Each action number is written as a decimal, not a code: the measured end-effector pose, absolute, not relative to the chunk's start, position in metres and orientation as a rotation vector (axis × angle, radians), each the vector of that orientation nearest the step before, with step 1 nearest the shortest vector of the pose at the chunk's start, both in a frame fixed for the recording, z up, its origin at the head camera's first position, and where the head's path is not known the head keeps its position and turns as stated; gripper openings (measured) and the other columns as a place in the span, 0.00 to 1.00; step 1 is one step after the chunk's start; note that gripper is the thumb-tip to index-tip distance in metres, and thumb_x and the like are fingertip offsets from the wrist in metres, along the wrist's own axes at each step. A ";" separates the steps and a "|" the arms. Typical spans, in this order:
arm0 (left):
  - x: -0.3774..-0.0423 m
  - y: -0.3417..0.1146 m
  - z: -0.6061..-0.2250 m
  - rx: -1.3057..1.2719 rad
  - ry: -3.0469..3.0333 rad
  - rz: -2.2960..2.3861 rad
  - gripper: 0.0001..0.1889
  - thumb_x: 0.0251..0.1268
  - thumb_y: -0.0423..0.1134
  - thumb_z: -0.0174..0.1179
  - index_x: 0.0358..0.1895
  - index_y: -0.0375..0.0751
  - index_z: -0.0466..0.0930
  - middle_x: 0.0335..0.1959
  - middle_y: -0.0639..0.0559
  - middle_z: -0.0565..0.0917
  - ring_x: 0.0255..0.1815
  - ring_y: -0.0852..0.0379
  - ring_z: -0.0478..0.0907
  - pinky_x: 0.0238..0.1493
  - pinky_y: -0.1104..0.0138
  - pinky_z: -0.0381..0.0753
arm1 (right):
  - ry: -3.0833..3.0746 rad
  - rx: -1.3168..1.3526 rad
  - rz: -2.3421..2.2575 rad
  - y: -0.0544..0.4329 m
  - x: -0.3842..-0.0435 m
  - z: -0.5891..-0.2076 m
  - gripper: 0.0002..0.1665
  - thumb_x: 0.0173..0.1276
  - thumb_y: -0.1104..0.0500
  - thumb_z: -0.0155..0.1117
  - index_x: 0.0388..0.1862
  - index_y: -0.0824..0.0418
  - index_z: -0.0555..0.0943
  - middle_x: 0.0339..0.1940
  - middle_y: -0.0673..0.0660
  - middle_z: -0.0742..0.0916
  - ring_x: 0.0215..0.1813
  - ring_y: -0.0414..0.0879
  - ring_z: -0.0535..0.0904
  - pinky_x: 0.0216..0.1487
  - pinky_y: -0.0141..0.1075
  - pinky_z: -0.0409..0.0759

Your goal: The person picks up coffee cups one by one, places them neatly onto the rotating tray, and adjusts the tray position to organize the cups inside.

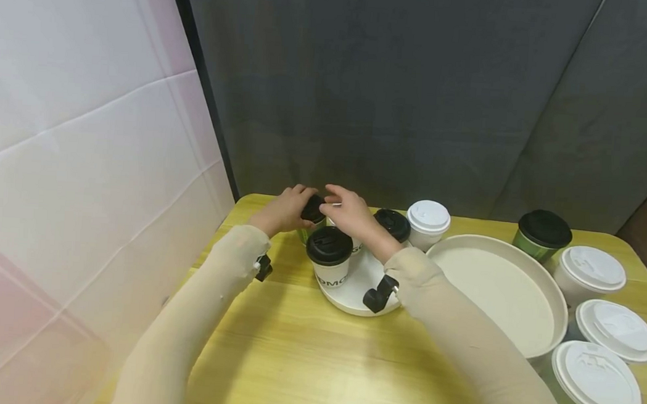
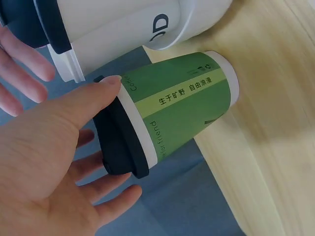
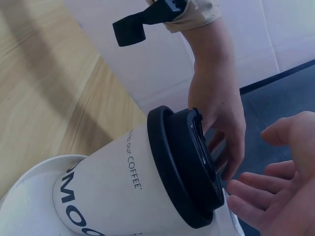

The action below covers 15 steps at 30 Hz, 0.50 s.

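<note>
My left hand (image 1: 289, 210) holds a green paper cup (image 2: 182, 101) by its black lid (image 2: 118, 132), thumb at the near rim and fingers around the other side. The cup is at the table's back left, beside a round white tray (image 1: 353, 298). Across from it, my right hand (image 1: 351, 216) has its fingers loosely spread and grips nothing. In the right wrist view, its fingertips are right by the black lid (image 3: 182, 167) of a white paper cup (image 3: 115, 182). That cup stands upright on the front left of the white tray.
Another black-lidded cup (image 1: 392, 223) and a white-lidded cup (image 1: 428, 221) stand further right. A large cream tray (image 1: 487, 286) lies right of the white one. Along its right side are a black-lidded green cup (image 1: 541, 237) and several white-lidded cups (image 1: 590, 271). A dark curtain (image 1: 363, 93) hangs behind.
</note>
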<state>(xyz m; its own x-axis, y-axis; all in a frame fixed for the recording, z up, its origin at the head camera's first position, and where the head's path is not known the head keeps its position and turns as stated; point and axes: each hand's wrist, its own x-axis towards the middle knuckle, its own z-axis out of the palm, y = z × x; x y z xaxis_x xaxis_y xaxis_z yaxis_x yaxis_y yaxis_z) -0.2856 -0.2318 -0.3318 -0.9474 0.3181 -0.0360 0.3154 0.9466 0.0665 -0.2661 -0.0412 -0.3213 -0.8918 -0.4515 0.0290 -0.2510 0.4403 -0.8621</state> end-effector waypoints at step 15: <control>-0.279 -0.230 -0.300 0.407 3.130 -0.020 0.43 0.56 0.55 0.70 0.73 0.42 0.64 0.64 0.38 0.74 0.61 0.40 0.75 0.55 0.47 0.81 | 2.486 -0.629 -1.468 -0.040 -0.268 -0.322 0.35 0.75 0.53 0.54 0.78 0.54 0.60 0.72 0.60 0.76 0.72 0.54 0.73 0.69 0.48 0.76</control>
